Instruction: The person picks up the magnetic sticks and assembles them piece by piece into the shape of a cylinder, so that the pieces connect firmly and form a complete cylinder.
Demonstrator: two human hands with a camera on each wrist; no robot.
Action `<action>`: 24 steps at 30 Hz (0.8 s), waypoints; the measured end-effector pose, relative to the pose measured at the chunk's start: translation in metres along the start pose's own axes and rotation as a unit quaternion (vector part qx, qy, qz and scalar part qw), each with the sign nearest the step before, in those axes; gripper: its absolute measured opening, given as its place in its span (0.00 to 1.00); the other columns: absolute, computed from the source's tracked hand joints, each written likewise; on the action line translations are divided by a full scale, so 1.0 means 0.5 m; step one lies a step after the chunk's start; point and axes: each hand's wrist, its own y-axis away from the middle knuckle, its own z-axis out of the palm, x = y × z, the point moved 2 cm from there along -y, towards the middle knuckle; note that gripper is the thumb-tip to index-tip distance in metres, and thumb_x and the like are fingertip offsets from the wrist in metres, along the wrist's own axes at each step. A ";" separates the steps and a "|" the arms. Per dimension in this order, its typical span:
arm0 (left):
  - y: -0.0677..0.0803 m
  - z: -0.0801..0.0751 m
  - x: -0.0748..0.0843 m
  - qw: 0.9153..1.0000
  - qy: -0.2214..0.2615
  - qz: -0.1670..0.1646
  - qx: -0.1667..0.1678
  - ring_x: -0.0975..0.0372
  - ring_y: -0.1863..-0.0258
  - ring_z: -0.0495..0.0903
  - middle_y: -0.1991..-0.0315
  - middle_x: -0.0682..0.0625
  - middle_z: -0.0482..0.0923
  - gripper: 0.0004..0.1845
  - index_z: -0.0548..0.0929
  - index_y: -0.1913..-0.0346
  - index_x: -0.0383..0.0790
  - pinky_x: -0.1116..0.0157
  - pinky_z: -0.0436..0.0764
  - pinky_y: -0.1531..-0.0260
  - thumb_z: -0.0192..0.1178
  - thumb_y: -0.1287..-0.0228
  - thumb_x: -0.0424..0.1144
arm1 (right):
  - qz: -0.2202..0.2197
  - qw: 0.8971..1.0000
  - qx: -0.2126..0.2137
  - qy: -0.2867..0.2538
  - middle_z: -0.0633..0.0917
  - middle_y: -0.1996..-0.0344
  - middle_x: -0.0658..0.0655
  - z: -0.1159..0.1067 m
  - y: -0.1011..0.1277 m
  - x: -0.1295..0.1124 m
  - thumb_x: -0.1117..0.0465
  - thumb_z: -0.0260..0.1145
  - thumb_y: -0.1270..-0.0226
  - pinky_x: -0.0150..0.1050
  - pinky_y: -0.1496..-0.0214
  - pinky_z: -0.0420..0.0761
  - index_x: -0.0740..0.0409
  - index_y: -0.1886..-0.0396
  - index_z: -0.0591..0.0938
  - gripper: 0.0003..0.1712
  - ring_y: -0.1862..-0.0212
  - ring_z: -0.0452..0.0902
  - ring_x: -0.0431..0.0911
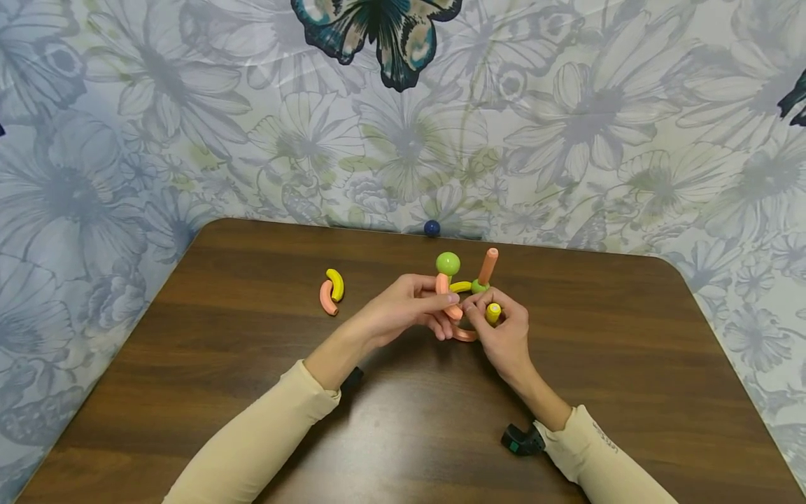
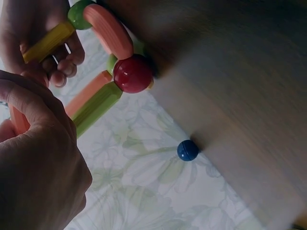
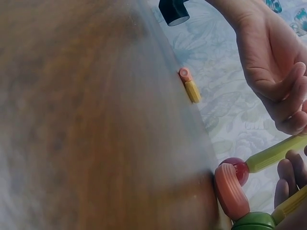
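I am holding a small toy structure [image 1: 462,297] of rods and balls over the middle of the brown table [image 1: 189,392], both hands meeting on it. My left hand [image 1: 403,311] is curling its fingers and thumb around an orange curved piece [image 1: 444,294] of the structure, and my right hand [image 1: 500,332] is pinching a short yellow rod [image 1: 493,313] between thumb and fingers. Rising from the structure on its far side are a light green ball [image 1: 448,263] and a straight orange rod [image 1: 488,265] standing tilted on a small green ball [image 1: 480,286]; in the left wrist view I am also seeing a red ball [image 2: 133,73] joined to a green rod [image 2: 96,108]. To the left, well apart from my hands, two curved pieces are lying side by side and touching: one yellow curve [image 1: 336,284] and one orange curve [image 1: 327,298]. One dark blue ball [image 1: 432,228] is sitting at the far edge of the table, against the flowered cloth [image 1: 567,126] with a butterfly print [image 1: 378,35] that is hanging behind. Nothing is standing between my hands and the loose pieces. I am wearing cream sleeves [image 1: 264,434], with black wrist mounts [image 1: 521,440] showing near the cuffs. Small marks on my right sleeve are too tiny to read.
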 end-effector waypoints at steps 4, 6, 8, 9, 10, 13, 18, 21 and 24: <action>0.002 -0.005 -0.003 1.000 -0.004 -0.004 -0.001 0.58 0.72 0.87 0.65 0.42 0.88 0.16 0.78 0.45 0.19 0.64 0.88 0.66 0.60 0.22 0.32 | -0.002 1.000 -0.003 -0.007 0.86 0.69 0.65 0.000 -0.002 0.001 0.75 0.68 0.32 0.30 0.59 0.84 0.64 0.76 0.76 0.13 0.62 0.85 0.45; 0.003 -0.007 -0.004 1.000 -0.008 -0.004 -0.002 0.57 0.71 0.88 0.64 0.39 0.88 0.16 0.79 0.45 0.20 0.63 0.88 0.65 0.61 0.23 0.33 | -0.003 1.000 -0.005 -0.010 0.86 0.69 0.66 0.000 -0.003 0.002 0.75 0.68 0.32 0.31 0.57 0.85 0.65 0.74 0.78 0.11 0.61 0.85 0.45; 0.004 -0.010 -0.005 1.000 -0.014 -0.005 -0.004 0.56 0.70 0.88 0.61 0.36 0.88 0.14 0.80 0.46 0.22 0.62 0.89 0.65 0.62 0.24 0.33 | -0.001 1.000 -0.009 -0.011 0.86 0.68 0.67 0.000 -0.003 0.002 0.75 0.69 0.32 0.31 0.58 0.85 0.64 0.73 0.78 0.11 0.61 0.85 0.45; 0.004 -0.011 -0.005 1.000 -0.018 -0.006 -0.004 0.56 0.70 0.88 0.60 0.34 0.88 0.14 0.81 0.47 0.23 0.62 0.89 0.64 0.63 0.24 0.33 | 0.001 1.000 -0.011 -0.010 0.86 0.68 0.67 -0.001 -0.003 0.002 0.75 0.69 0.32 0.30 0.58 0.84 0.64 0.72 0.78 0.10 0.61 0.85 0.46; 0.006 -0.013 -0.006 1.000 -0.023 -0.009 -0.003 0.56 0.70 0.88 0.59 0.32 0.87 0.13 0.81 0.48 0.25 0.61 0.89 0.64 0.64 0.24 0.33 | 0.003 1.000 -0.013 -0.008 0.87 0.67 0.67 -0.001 -0.003 0.003 0.74 0.70 0.32 0.30 0.58 0.84 0.64 0.71 0.79 0.10 0.61 0.85 0.45; 0.009 -0.020 -0.008 0.999 -0.039 -0.019 0.002 0.55 0.70 0.88 0.56 0.27 0.86 0.11 0.82 0.49 0.28 0.60 0.89 0.62 0.65 0.26 0.33 | 0.010 1.000 -0.016 0.011 0.88 0.65 0.66 -0.003 -0.004 0.003 0.73 0.72 0.33 0.31 0.56 0.83 0.63 0.68 0.81 0.07 0.58 0.86 0.45; 0.012 -0.031 -0.010 0.998 -0.066 -0.022 0.004 0.55 0.70 0.89 0.53 0.23 0.84 0.12 0.81 0.48 0.29 0.57 0.90 0.61 0.66 0.27 0.33 | 0.012 0.999 -0.021 0.048 0.89 0.60 0.64 -0.010 -0.004 -0.004 0.75 0.72 0.35 0.40 0.47 0.82 0.65 0.58 0.84 0.08 0.55 0.86 0.46; 0.013 -0.036 -0.008 0.997 -0.075 -0.019 0.003 0.55 0.68 0.89 0.52 0.22 0.83 0.13 0.81 0.47 0.29 0.54 0.90 0.59 0.67 0.27 0.33 | 0.007 0.998 -0.030 0.060 0.89 0.58 0.65 -0.014 -0.001 -0.021 0.76 0.72 0.35 0.44 0.44 0.81 0.68 0.54 0.83 0.11 0.53 0.84 0.48; 0.015 -0.040 -0.006 0.996 -0.082 -0.020 0.008 0.54 0.68 0.89 0.51 0.21 0.83 0.13 0.81 0.47 0.28 0.53 0.90 0.58 0.67 0.27 0.33 | 0.004 0.997 -0.034 0.064 0.88 0.56 0.67 -0.018 0.004 -0.053 0.76 0.71 0.35 0.40 0.41 0.79 0.71 0.52 0.82 0.13 0.51 0.83 0.49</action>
